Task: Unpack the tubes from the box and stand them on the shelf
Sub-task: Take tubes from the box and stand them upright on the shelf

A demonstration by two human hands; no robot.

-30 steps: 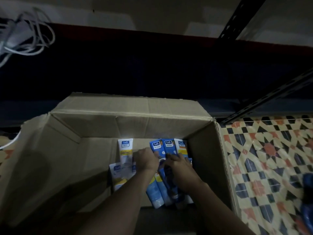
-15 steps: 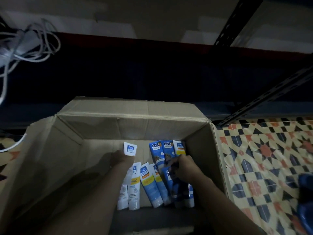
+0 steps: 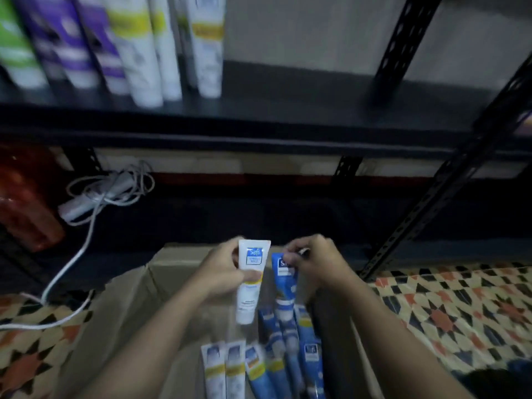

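Now mid-transfer. Black metal shelf point(image 3: 288, 90) runs across the far side, bare on its right half. Cardboard box point(image 3: 123, 318) sits open on the near floor, below the shelf. A row of standing tubes point(image 3: 144, 53) fills the shelf's far left, blurred.

More tubes in the box point(image 3: 259, 367) lie flat near its right wall, white and blue.

Left hand point(image 3: 216, 275) is above the box, fingers point(image 3: 229, 254) and thumb wrapped round a white tube point(image 3: 250, 283), cap end down. Right hand point(image 3: 319, 263) is just beside it and pinches the top crimp of a blue tube point(image 3: 283, 283), which hangs cap down.

Step looks like lift-out, both tubes clear of the box but not yet at the shelf. Next likely needs a raise to the bare stretch right of the row, caps set down flat so the tubes stand.
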